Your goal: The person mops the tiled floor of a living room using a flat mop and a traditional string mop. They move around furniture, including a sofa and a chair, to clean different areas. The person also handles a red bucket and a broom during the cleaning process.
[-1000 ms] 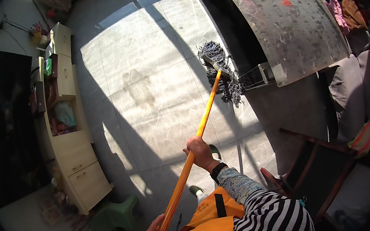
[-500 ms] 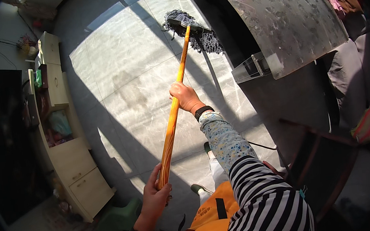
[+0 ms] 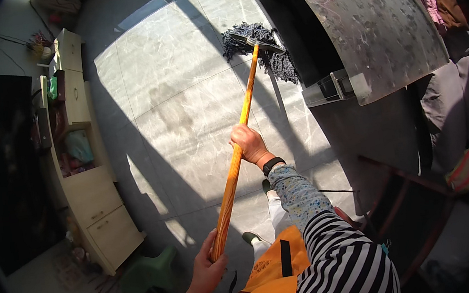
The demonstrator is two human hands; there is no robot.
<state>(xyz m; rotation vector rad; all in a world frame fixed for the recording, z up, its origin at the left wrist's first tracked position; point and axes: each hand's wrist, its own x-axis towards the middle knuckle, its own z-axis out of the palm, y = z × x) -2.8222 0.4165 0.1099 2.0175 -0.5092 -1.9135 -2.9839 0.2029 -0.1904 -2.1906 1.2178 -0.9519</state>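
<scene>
A mop [image 3: 232, 183] with an orange wood-grain handle slants from the lower middle up to the right. My right hand [image 3: 250, 144] is wrapped round the handle about halfway along. Near its lower end my left hand [image 3: 207, 270] closes on the same handle, thumb lying along it. The dark grey stringy mop head [image 3: 257, 47] lies spread on the grey tiled floor [image 3: 177, 136], beside the dark base under the table. Its flat bar shows on top of the strands.
A table with a patterned, clear cover [image 3: 375, 29] stands on the right. A dark chair [image 3: 406, 207] is at the lower right. Along the left runs a cream cabinet [image 3: 96, 201], with a green stool [image 3: 150, 271] by its near end. Sunlight and shadow stripe the floor.
The mop head appears lower and farther right, closer to me. Both hands have moved down and slightly right, still on the handle. The whole view has shifted a little too.
</scene>
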